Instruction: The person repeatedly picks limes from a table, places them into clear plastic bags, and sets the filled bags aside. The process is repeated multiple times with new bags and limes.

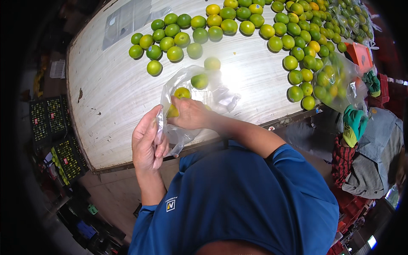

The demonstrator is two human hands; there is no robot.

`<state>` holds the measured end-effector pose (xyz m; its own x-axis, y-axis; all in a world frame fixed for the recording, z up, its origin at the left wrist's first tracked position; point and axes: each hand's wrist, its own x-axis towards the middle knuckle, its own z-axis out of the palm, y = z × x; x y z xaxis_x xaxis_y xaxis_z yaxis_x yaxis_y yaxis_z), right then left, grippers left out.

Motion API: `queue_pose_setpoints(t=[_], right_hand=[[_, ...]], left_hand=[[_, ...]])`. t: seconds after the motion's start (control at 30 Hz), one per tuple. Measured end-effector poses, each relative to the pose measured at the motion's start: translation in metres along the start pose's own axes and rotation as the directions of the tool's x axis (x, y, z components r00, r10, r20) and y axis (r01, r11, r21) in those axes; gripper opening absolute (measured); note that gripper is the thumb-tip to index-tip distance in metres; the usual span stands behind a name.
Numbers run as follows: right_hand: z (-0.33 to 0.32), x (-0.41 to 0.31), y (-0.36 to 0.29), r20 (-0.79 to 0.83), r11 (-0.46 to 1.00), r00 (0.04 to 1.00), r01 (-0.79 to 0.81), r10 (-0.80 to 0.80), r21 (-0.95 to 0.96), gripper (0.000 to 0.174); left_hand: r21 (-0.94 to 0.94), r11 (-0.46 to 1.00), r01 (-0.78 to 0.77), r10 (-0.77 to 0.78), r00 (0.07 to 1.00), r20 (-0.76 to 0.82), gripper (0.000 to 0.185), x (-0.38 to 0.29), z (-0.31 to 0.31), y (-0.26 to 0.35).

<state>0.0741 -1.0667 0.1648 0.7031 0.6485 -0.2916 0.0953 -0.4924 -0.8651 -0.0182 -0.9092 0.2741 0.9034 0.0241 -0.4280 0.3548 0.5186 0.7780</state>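
My left hand (149, 138) pinches the rim of a clear plastic bag (183, 137) near the table's front edge. My right hand (191, 113) reaches into the bag's mouth, its fingers closed around a yellow-green citrus fruit (172, 111) that they partly hide. Just above those fingers is another citrus fruit (182, 92), and a greener one (199, 81) sits farther back in the bag. Beyond the bag, a loose fruit (212, 63) rests on the white table (121, 105).
Loose green and yellow citrus fruits (172, 30) spread along the table's far side and right. At right, a co-worker's green-gloved hand (354, 124) grips a filled clear bag (334, 83). Flat plastic bags (127, 24) lie far left. Crates of fruit (55, 114) stand left of the table.
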Motion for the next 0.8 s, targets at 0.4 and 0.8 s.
queue_pose_setpoints(t=[0.4,0.8], right_hand=[[-0.059,-0.017,0.02,-0.606,0.858,0.61,0.32,-0.511,-0.402,0.011],[-0.082,0.095,0.105,-0.618,0.857,0.779,-0.244,-0.106,-0.454,0.084]], left_hand=[[-0.201,0.946,-0.256,0.277,0.957,0.088,0.069,-0.02,-0.032,0.006],[-0.229,0.955,-0.191,0.226,0.964,0.137,0.057,-0.023,-0.046,0.001]])
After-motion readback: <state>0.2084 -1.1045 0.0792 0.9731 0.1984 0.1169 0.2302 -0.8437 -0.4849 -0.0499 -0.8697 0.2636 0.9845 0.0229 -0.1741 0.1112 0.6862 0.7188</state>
